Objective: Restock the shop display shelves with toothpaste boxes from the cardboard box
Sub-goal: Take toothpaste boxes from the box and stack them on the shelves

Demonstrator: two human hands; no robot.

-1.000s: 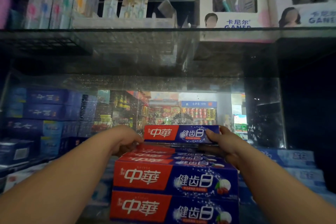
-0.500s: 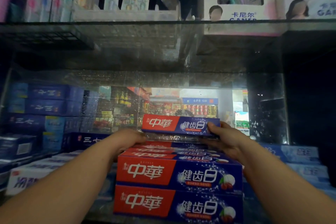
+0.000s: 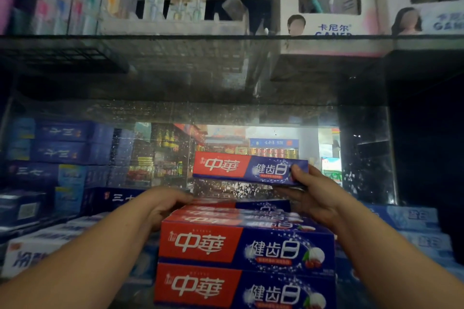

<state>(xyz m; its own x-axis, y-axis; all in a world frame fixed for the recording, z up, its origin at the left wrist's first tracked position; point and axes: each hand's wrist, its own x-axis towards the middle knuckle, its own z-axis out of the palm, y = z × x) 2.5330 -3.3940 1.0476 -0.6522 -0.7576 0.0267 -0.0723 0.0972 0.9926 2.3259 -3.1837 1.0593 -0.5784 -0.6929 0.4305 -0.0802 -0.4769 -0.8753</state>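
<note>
A stack of red-and-blue toothpaste boxes (image 3: 246, 246) stands on the lower glass shelf in the middle of the view, two rows high at the front with more boxes behind. My right hand (image 3: 311, 190) holds one more toothpaste box (image 3: 238, 167) by its right end, lifted clear above the rear of the stack. My left hand (image 3: 163, 204) rests against the left end of the top boxes, fingers curled on them. The cardboard box is not in view.
Dark blue toothpaste boxes (image 3: 60, 148) are piled at the left, light blue ones (image 3: 411, 218) at the right. A glass shelf (image 3: 175, 37) above carries toothbrush packs (image 3: 82, 0) and white display cartons (image 3: 326, 22). A mirror or glass back panel (image 3: 364, 158) closes the shelf behind.
My right hand has raised the single box off the stack, opening a gap under it. My left hand has slipped off that box down to the stack's left end.
</note>
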